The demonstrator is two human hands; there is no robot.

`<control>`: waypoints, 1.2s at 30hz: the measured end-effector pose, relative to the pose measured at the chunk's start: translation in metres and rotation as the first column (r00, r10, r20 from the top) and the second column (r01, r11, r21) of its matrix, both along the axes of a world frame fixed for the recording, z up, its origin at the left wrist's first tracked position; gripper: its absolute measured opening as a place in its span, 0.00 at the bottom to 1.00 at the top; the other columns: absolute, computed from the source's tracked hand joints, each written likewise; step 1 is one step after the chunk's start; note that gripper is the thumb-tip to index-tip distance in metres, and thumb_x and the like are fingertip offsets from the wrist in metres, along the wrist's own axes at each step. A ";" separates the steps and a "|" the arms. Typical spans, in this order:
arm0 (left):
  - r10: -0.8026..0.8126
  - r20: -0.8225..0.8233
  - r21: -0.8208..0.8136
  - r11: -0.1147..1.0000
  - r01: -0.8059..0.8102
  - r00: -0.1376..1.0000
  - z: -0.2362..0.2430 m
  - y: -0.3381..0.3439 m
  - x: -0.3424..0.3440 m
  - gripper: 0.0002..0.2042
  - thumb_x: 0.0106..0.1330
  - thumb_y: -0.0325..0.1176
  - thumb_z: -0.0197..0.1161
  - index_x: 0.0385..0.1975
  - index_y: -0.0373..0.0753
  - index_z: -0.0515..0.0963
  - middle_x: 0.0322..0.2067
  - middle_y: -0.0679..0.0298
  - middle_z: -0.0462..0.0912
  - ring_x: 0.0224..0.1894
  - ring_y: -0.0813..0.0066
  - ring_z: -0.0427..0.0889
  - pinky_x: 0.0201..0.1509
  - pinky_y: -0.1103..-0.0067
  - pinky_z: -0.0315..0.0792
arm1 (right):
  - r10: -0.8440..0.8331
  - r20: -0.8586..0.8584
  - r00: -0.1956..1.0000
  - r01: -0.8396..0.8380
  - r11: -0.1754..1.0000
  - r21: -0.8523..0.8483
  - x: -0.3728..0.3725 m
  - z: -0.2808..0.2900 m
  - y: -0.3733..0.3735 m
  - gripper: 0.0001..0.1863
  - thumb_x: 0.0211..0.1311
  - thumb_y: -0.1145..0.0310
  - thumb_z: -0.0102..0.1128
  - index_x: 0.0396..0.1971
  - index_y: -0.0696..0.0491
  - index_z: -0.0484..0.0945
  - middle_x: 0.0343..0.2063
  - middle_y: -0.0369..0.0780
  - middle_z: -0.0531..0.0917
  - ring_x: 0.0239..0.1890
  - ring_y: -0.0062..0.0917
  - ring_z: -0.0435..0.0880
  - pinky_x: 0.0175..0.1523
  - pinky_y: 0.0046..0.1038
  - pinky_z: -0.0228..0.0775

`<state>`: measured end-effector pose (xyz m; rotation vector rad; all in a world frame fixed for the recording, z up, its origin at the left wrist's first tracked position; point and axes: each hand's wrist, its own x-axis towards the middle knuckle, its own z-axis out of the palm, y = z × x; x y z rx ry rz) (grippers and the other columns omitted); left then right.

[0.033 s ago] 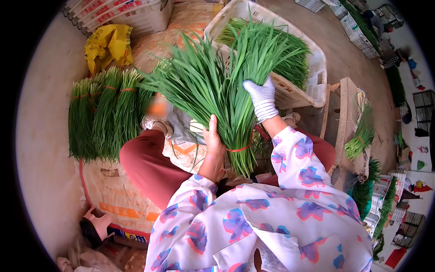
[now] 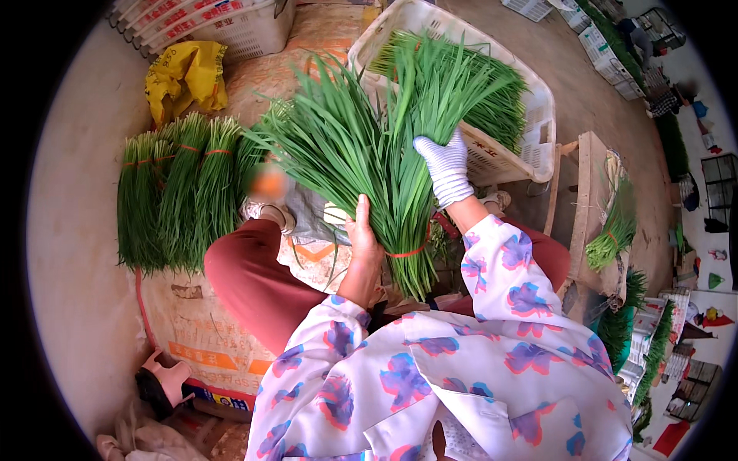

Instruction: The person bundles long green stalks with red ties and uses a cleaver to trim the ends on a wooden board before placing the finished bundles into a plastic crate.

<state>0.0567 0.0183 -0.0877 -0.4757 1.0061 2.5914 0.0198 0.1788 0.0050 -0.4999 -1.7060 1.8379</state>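
Observation:
Between my hands is a large bunch of garlic chives (image 2: 384, 173), its long green leaves fanned out away from me. A red band circles its pale stem end, which points toward my lap. My bare left hand (image 2: 364, 240) grips the left side of the bunch, thumb up along the leaves. My right hand (image 2: 446, 165), in a white striped glove, is closed on the right-hand leaves higher up. Its fingertips are hidden behind the leaves. Just beyond, loose chives (image 2: 492, 100) lie in a white plastic crate (image 2: 538, 127).
Several banded chive bundles (image 2: 181, 192) lie at the left, near a yellow bag (image 2: 184, 77) and stacked white crates (image 2: 250, 38). A wooden stand (image 2: 590, 184) at the right bears another bundle (image 2: 613, 234). A pink stool (image 2: 165, 374) sits lower left.
The left-hand leaves of the bunch have shifted slightly to the right. Both hands keep their hold in nearly the same place.

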 end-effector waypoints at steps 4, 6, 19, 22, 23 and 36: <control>-0.076 0.017 0.079 0.994 0.074 0.997 -0.001 -0.010 0.001 0.25 0.67 0.44 0.59 0.57 0.35 0.66 0.51 0.58 0.77 0.49 0.64 0.80 0.53 0.66 0.77 | 0.034 0.018 0.999 -0.034 0.999 0.003 0.001 0.003 -0.009 0.24 0.47 0.79 0.66 0.48 0.55 0.74 0.41 0.34 0.80 0.40 0.22 0.79 0.48 0.26 0.73; -0.065 0.014 0.058 0.996 0.064 0.998 0.004 -0.008 0.003 0.24 0.67 0.44 0.59 0.57 0.34 0.67 0.51 0.58 0.77 0.49 0.64 0.80 0.52 0.67 0.77 | 0.120 0.102 0.988 -0.120 0.993 -0.009 0.002 0.008 -0.005 0.25 0.48 0.78 0.67 0.50 0.55 0.73 0.41 0.34 0.80 0.41 0.21 0.78 0.49 0.25 0.73; -0.180 0.202 0.362 0.927 0.098 0.963 -0.018 -0.009 -0.006 0.27 0.68 0.54 0.50 0.57 0.38 0.70 0.53 0.57 0.77 0.53 0.58 0.77 0.59 0.62 0.72 | 0.505 0.856 0.109 -0.964 0.265 -0.034 0.076 -0.041 0.046 0.24 0.54 0.52 0.64 0.39 0.59 0.80 0.31 0.40 0.84 0.34 0.26 0.81 0.42 0.29 0.72; -0.137 0.187 0.261 0.962 0.085 0.973 -0.012 -0.025 -0.005 0.26 0.70 0.51 0.49 0.57 0.37 0.69 0.52 0.57 0.77 0.51 0.60 0.78 0.55 0.65 0.76 | 0.805 0.529 0.268 -0.815 0.483 -0.321 0.064 -0.019 -0.020 0.29 0.41 0.61 0.74 0.45 0.57 0.77 0.34 0.39 0.85 0.35 0.24 0.82 0.45 0.27 0.75; -0.151 0.161 0.260 0.960 0.106 0.975 -0.007 -0.014 -0.003 0.26 0.70 0.51 0.48 0.58 0.37 0.68 0.53 0.57 0.76 0.52 0.60 0.78 0.55 0.65 0.76 | 0.808 0.432 0.401 -0.815 0.530 -0.236 0.067 -0.047 -0.016 0.34 0.39 0.60 0.77 0.49 0.56 0.75 0.40 0.40 0.84 0.40 0.26 0.82 0.49 0.29 0.74; -0.122 -0.116 0.201 0.969 0.144 0.986 0.063 0.016 -0.094 0.33 0.69 0.59 0.46 0.64 0.41 0.62 0.63 0.52 0.66 0.65 0.57 0.66 0.70 0.58 0.53 | 0.760 0.167 0.628 -0.778 0.622 0.092 -0.183 0.104 0.130 0.18 0.58 0.60 0.65 0.44 0.56 0.83 0.44 0.40 0.85 0.50 0.27 0.81 0.61 0.27 0.67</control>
